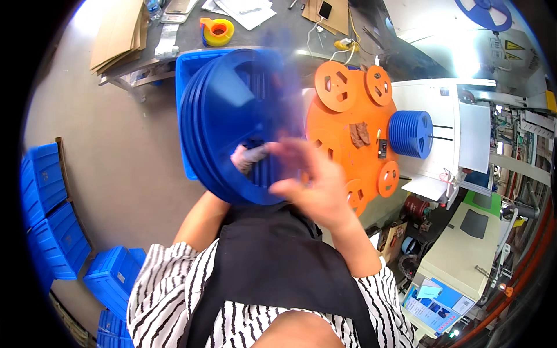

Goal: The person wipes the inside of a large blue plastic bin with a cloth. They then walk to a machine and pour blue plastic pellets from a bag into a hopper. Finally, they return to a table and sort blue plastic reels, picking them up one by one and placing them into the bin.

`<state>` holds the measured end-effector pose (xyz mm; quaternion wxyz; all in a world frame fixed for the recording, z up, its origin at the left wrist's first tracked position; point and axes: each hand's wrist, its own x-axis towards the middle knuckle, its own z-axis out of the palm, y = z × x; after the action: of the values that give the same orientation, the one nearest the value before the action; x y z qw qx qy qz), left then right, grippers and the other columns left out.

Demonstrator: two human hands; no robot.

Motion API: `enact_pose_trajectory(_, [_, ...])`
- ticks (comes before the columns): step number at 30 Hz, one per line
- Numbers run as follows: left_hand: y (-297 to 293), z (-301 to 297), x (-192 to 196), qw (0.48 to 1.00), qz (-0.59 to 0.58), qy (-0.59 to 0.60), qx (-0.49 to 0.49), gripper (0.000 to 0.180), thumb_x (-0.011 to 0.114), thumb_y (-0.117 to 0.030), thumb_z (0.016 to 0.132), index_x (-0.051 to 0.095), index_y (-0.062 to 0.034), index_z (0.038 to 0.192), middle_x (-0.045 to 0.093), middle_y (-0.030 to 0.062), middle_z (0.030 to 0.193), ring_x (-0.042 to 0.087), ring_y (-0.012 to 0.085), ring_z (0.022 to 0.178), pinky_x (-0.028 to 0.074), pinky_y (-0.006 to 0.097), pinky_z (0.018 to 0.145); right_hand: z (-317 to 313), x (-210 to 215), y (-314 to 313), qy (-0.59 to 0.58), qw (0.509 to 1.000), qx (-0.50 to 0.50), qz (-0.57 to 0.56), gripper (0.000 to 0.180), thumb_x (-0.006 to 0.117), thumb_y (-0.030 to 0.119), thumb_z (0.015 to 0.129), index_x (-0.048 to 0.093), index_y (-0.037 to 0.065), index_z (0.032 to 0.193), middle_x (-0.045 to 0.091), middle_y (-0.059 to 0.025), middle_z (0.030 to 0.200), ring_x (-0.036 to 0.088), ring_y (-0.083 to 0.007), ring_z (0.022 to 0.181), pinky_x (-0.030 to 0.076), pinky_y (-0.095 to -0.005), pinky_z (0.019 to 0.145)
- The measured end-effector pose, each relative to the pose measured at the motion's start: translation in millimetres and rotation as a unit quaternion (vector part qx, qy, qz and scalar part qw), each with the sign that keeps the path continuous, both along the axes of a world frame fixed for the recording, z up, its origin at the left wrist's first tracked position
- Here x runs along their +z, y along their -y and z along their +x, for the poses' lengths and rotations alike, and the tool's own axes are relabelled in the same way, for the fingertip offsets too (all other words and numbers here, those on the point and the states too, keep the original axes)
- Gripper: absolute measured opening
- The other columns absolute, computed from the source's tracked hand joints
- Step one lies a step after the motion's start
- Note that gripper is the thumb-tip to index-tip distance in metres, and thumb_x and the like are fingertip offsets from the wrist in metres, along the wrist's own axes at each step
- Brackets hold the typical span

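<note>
Several blue plastic reels (213, 124) stand stacked on edge in front of my apron, over a blue crate (184, 64). My left hand (246, 159) reaches around behind them and grips the reels through the openings near their centre; a pale covering shows on one finger. My right hand (319, 182) is at the right side of the stack, thumb and fingers spread around its edge but smeared by motion. Above it a blurred bluish streak hides part of the reels. Whether the right hand holds anything cannot be made out.
To the right, an orange round table (342, 130) carries orange discs (335, 87) and brown gloves (360, 134). Beyond it, blue reels (411, 134) sit on a rod at a white machine (447, 116). A grey workbench (267, 23) holds yellow tape (219, 32). Blue crates (61, 238) stand left.
</note>
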<state>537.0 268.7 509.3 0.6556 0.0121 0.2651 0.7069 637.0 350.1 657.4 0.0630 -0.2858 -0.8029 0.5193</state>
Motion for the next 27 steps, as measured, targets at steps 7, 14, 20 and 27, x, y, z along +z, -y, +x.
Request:
enact_pose_trajectory(7, [27.4, -8.4, -23.4, 0.993, 0.024, 0.113, -0.009, 0.028, 0.054, -0.027, 0.089, 0.056, -0.0072, 0.110, 0.064, 0.0067, 0.094, 0.063, 0.0182, 0.081, 0.054, 0.032, 0.072, -52.1, -29.8, 54.2, 0.114, 0.969, 0.211, 0.057, 0.077, 0.069, 0.027, 0.078, 0.027, -0.009, 0.132, 0.052, -0.0290, 0.113, 0.052, -0.0420, 0.105, 0.043, -0.0431, 0.089])
enact_pose_trajectory(14, [52.1, -18.6, -51.9, 0.980, 0.022, 0.200, 0.004, 0.027, 0.054, -0.028, 0.089, 0.058, -0.0080, 0.108, 0.064, 0.0068, 0.093, 0.063, 0.0184, 0.080, 0.054, 0.032, 0.070, -67.5, -52.3, 65.4, 0.109, 0.966, 0.234, 0.005, 0.079, 0.069, 0.028, 0.078, 0.027, -0.007, 0.135, 0.051, -0.0295, 0.116, 0.054, -0.0414, 0.102, 0.045, -0.0422, 0.086])
enact_pose_trajectory(20, [59.0, -25.2, -79.5, 0.976, -0.002, 0.215, 0.015, 0.027, 0.054, -0.029, 0.089, 0.059, -0.0086, 0.106, 0.065, 0.0069, 0.092, 0.064, 0.0185, 0.079, 0.054, 0.032, 0.069, -84.0, -79.2, 65.6, 0.093, 0.957, 0.271, -0.038, 0.078, 0.069, 0.029, 0.078, 0.028, -0.006, 0.136, 0.051, -0.0286, 0.120, 0.054, -0.0410, 0.106, 0.044, -0.0427, 0.089])
enact_pose_trajectory(27, [65.8, -31.8, -165.5, 0.966, -0.044, 0.245, 0.066, 0.026, 0.053, -0.030, 0.090, 0.060, -0.0094, 0.104, 0.065, 0.0070, 0.091, 0.064, 0.0187, 0.079, 0.054, 0.032, 0.068, -87.0, -153.0, 36.8, 0.104, 0.975, 0.178, -0.084, 0.064, 0.068, 0.023, 0.078, 0.037, 0.002, 0.129, 0.053, -0.0249, 0.120, 0.054, -0.0394, 0.107, 0.044, -0.0417, 0.090])
